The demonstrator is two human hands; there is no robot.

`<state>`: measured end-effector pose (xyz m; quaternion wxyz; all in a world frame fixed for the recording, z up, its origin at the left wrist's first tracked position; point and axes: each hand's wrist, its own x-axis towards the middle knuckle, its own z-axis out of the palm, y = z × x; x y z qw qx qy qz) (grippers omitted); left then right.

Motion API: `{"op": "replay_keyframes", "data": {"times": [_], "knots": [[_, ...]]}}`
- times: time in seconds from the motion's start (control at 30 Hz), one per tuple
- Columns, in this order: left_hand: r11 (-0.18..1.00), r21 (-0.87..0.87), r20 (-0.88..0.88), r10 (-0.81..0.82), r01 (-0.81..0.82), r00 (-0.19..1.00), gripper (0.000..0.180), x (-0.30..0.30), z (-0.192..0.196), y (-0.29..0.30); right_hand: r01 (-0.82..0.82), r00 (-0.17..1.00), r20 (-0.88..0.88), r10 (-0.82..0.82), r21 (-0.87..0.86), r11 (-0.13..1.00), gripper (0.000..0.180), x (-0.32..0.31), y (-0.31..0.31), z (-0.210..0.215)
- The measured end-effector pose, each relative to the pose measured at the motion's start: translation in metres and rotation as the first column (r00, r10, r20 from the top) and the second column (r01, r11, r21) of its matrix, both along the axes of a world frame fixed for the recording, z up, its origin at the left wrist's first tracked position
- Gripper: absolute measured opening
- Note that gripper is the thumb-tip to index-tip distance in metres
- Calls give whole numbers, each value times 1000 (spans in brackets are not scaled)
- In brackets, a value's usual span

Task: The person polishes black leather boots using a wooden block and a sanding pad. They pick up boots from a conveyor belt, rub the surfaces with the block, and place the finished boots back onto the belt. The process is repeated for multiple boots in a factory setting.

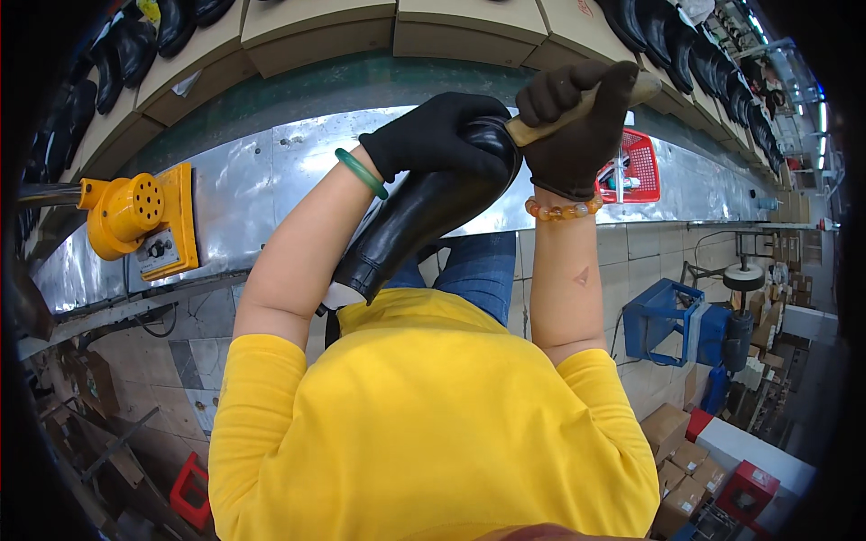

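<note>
Two gloved hands — left [433, 135], right [577, 126], one black boot [406, 225], one wooden-handled tool [577, 106], two bracelets — one green [361, 173], one amber beaded [564, 211], one yellow machine [140, 221], one red basket [636, 167], one blue machine [667, 320]

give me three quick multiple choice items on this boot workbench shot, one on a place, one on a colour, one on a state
1. Where is the red basket?
A. on the metal bench, beyond the right hand
B. on the floor beside the blue machine
C. on top of the yellow device

2. What colour is the bangle on the left wrist?
A. orange
B. green
C. white

3. What is the right hand doing?
A. hanging open
B. gripping a wooden handle
C. resting flat on the bench

Answers:
1 A, the basket sits on the bench surface past the right hand.
2 B, a green ring circles the left wrist.
3 B, the gloved fingers close round the handle, which meets the black boot that the left hand holds.
</note>
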<state>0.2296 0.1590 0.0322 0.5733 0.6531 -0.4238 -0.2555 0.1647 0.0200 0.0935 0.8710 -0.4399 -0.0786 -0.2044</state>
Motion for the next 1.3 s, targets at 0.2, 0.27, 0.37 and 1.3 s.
{"op": "replay_keyframes", "data": {"times": [0.2,0.27,0.37,1.3], "knots": [[993,-115,-69,-45,37,997,55,-6,2,-3,-27,995,-102,2,-250,968,42,-5,6,6],[991,-121,-66,-60,52,996,54,-6,2,-4,-34,994,-111,2,-285,958,40,-7,6,8],[993,-100,-42,-62,58,997,52,-7,-1,-4,30,999,-28,-45,-400,916,36,-9,11,10],[887,-98,63,459,-452,886,54,10,-11,31,84,670,-234,-705,-919,385,39,13,-86,-127]]}}
